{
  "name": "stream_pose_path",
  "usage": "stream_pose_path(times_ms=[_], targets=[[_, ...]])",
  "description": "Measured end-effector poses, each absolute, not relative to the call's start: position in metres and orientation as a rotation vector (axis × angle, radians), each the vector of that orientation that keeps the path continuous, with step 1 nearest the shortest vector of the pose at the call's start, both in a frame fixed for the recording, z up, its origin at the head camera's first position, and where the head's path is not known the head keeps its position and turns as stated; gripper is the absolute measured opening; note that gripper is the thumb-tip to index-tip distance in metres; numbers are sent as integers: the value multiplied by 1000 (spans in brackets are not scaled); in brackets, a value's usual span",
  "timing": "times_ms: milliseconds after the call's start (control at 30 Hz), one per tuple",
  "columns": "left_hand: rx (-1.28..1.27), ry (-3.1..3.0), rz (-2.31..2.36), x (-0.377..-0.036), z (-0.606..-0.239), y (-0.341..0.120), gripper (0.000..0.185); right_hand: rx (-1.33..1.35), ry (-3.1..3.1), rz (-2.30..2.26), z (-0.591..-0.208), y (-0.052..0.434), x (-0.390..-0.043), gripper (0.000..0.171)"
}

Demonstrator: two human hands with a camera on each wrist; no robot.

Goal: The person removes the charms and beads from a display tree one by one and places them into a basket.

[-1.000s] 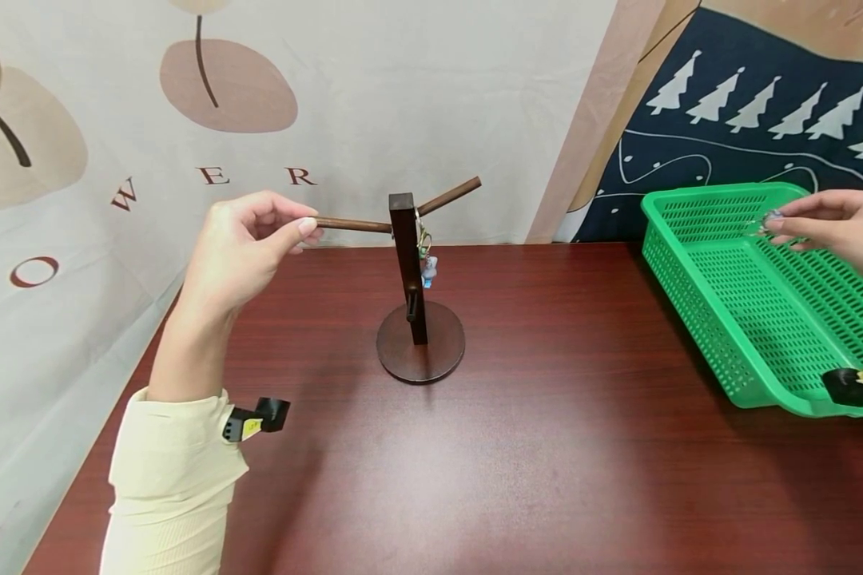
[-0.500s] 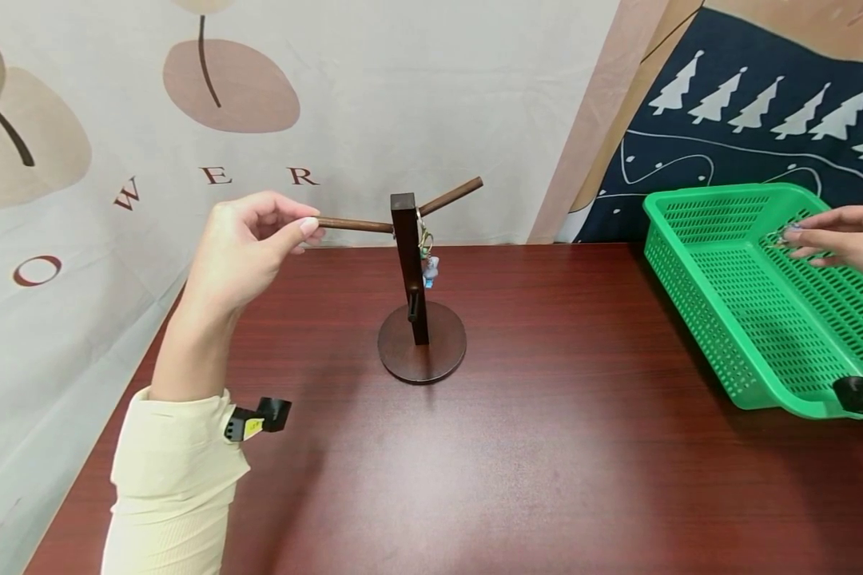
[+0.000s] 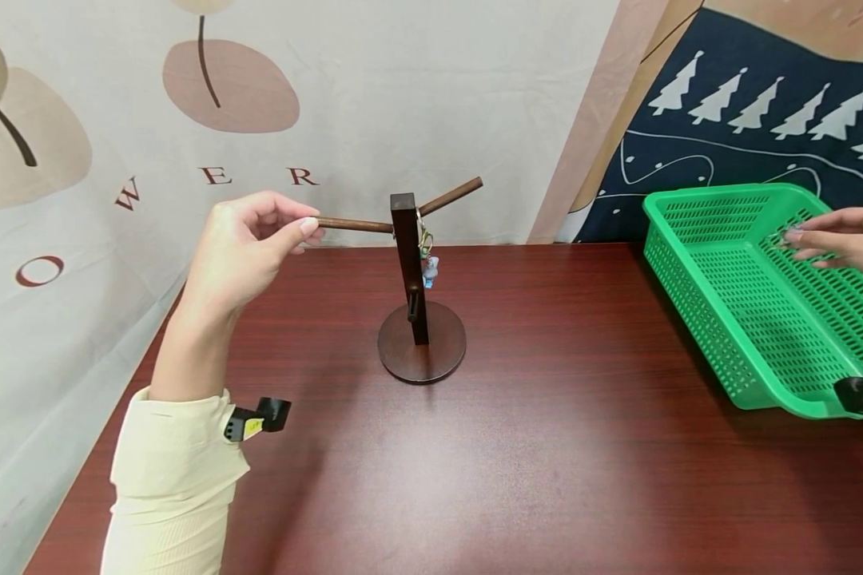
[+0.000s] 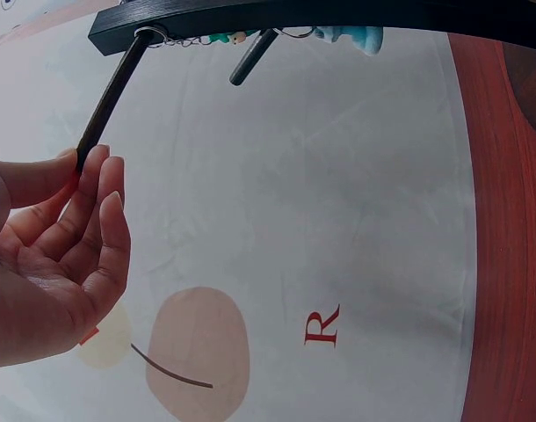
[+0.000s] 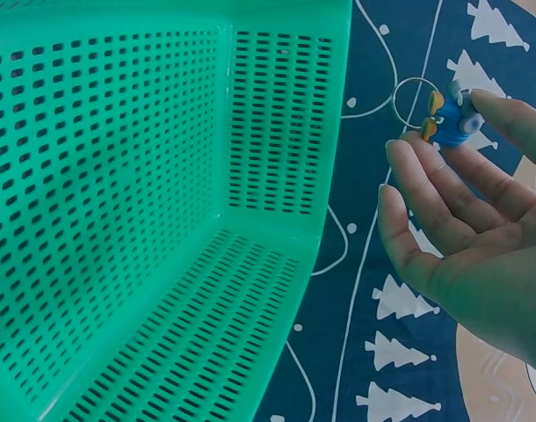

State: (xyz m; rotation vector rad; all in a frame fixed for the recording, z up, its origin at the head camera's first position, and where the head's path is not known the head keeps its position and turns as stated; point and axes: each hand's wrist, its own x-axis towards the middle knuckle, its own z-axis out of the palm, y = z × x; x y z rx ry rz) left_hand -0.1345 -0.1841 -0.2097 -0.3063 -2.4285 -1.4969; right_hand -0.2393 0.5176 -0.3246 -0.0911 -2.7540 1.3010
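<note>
You are pinching one upper peg (image 3: 352, 225) of the dark wooden stand (image 3: 408, 267) between the thumb and fingertips of your left hand (image 3: 240, 247). Your right hand (image 5: 479, 220) is grasping a small blue figure (image 5: 452, 121), thumb on one side and fingertips on the other, and its metal ring (image 5: 413, 103) is sticking out past those fingertips. Your remaining right fingers are curving loosely beneath the grip.

To the right of your left fingers, beyond the post, a pale blue charm (image 3: 430, 271) is hanging from a chain; you cannot tell here which peg is bearing it. Another peg (image 3: 451, 196) is slanting away on the far side of the post from those fingers, and a short one (image 3: 413, 305) is pointing forward, lower than them. The stand's round base (image 3: 439, 363) is resting on the reddish-brown table (image 3: 546, 447) below.

In the head view, your right fingers are showing over the green basket (image 3: 755, 395); in the right wrist view, they are appearing apart from its rim, in front of a navy cloth (image 5: 365, 176).
</note>
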Motion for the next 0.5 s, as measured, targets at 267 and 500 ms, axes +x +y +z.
stream_pose_path(times_ms=[267, 500], targets=[[-298, -2427, -1510, -134, -209, -183, 7, -51, -2825, 1329, -362, 562, -269, 31], [-308, -2421, -1515, -134, -208, -183, 7, -136, -2882, 1246, -319, 494, -234, 28]])
